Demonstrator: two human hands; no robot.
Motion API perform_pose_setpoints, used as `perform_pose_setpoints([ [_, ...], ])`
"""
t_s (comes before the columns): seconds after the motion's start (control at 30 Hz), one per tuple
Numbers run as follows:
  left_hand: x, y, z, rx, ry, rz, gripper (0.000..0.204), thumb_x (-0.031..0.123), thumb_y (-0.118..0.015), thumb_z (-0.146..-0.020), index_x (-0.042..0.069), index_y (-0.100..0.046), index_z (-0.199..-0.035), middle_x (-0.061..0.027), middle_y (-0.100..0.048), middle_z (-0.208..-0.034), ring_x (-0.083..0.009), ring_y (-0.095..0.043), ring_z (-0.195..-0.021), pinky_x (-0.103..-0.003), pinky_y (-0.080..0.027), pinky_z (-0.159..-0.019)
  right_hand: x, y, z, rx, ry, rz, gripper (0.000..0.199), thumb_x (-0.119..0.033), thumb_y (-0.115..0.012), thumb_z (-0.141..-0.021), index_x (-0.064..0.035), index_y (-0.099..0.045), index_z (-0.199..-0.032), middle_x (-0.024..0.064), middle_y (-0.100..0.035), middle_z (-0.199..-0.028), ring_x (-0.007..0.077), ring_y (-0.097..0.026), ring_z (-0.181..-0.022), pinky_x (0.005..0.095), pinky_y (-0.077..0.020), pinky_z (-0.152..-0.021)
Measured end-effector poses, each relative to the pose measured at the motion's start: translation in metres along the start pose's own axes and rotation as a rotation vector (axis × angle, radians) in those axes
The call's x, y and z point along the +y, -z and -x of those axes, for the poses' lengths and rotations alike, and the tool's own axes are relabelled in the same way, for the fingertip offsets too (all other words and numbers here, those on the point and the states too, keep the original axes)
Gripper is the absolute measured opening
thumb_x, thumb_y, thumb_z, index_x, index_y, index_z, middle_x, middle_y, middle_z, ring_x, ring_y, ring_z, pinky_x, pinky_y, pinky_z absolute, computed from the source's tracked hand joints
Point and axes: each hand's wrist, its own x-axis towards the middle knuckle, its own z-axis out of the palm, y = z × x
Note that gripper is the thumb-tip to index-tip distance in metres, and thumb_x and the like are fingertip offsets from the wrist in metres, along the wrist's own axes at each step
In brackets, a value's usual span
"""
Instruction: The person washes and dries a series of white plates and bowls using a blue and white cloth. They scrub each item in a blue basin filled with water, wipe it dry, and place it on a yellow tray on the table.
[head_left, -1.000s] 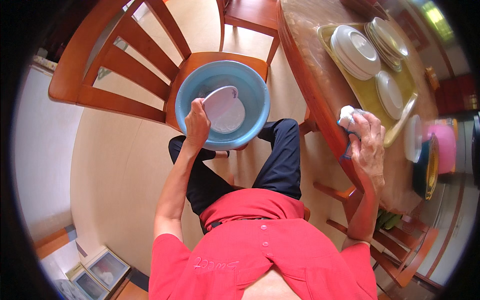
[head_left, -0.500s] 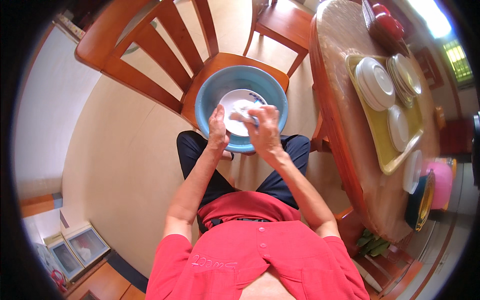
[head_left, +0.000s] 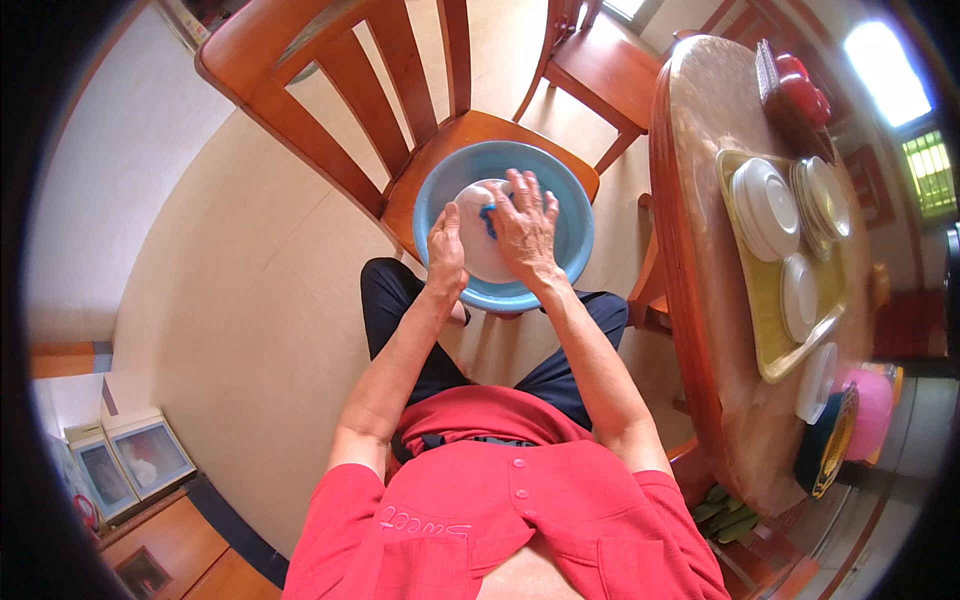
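Observation:
A white plate [head_left: 482, 255] with a blue mark lies tilted inside a round blue basin [head_left: 578, 210]. Gripped at its left edge, the plate is held by my left hand [head_left: 446, 250], fingers closed along the rim. My right hand [head_left: 526, 228] rests over the plate's right part with its fingers spread. Beside those fingertips shows a whitish patch, perhaps part of a cloth; whether more of it lies under the palm is hidden. The basin stands on the seat of a wooden chair [head_left: 455, 130], just beyond my knees.
To the right, a wooden table [head_left: 690, 300] bears a yellow tray [head_left: 765, 345] with stacked white plates [head_left: 768, 210]. Red objects [head_left: 803, 95] stand at its far end, a pink container [head_left: 865, 415] at the near right. Another chair [head_left: 605, 75] stands beyond.
My right hand has gone from clutching a white cloth to lying spread over the plate. The blue mark now shows left of its fingers. My left hand keeps its hold; the whole view has shifted slightly.

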Motion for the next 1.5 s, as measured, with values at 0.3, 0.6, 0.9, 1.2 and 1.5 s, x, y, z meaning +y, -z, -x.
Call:
perform_pose_setpoints([
  [0.3, 0.003, 0.014, -0.013, -0.031, 0.06, -0.093, 0.039, 0.038, -0.046, -0.092, 0.002, -0.057, -0.102, -0.0064, -0.06, -0.091, -0.0147, -0.058, -0.078, -0.027, -0.048, -0.069, -0.024, 0.018, 0.034, -0.034, -0.034, -0.213, 0.022, -0.01, -0.061, -0.073, -0.0046, -0.058, -0.094, 0.0197, -0.044, -0.118, 0.0362, -0.048, -0.099, 0.0468, -0.0386, -0.081],
  [0.6, 0.004, -0.006, 0.001, -0.038, 0.034, -0.035, 0.04, 0.037, -0.044, -0.092, 0.002, -0.056, -0.108, -0.0063, -0.06, -0.099, -0.0166, -0.057, -0.089, -0.031, -0.046, -0.08, 0.002, 0.014, -0.013, -0.026, 0.156, -0.038, 0.044, -0.006, -0.052, -0.08, -0.016, -0.051, -0.123, 0.016, -0.044, -0.129, 0.035, -0.041, -0.12, 0.0458, -0.0341, -0.095],
  [0.9, 0.012, -0.006, -0.011, 0.144, -0.204, -0.03, 0.042, 0.039, -0.048, -0.091, -0.001, -0.058, -0.1, -0.0076, -0.06, -0.09, -0.0151, -0.054, -0.08, -0.027, -0.045, -0.072, -0.02, 0.031, 0.025, -0.081, -0.081, 0.059, 0.035, -0.004, -0.051, -0.075, -0.0005, -0.054, -0.11, 0.0181, -0.047, -0.124, 0.0349, -0.044, -0.111, 0.044, -0.0371, -0.09],
  [1.2, 0.009, -0.011, 0.006, -0.003, -0.138, -0.105, 0.045, 0.042, -0.048, -0.09, -0.001, -0.059, -0.1, -0.0039, -0.059, -0.09, -0.012, -0.053, -0.08, -0.025, -0.044, -0.074, 0.005, 0.023, 0.003, 0.135, -0.057, 0.059, 0.032, -0.009, -0.058, -0.077, -0.0057, -0.058, -0.109, 0.019, -0.046, -0.123, 0.0348, -0.046, -0.105, 0.0444, -0.039, -0.084],
  [1.5, 0.005, -0.02, -0.002, 0.079, -0.031, -0.12, 0.052, 0.048, -0.04, -0.091, 0.0, -0.059, -0.097, -0.0075, -0.059, -0.094, -0.0145, -0.052, -0.084, -0.028, -0.043, -0.078, -0.021, 0.022, -0.004, 0.046, 0.008, -0.275, 0.018, -0.011, -0.059, -0.078, -0.004, -0.062, -0.095, 0.0152, -0.054, -0.096, 0.0337, -0.048, -0.087, 0.0436, -0.0407, -0.076],
])
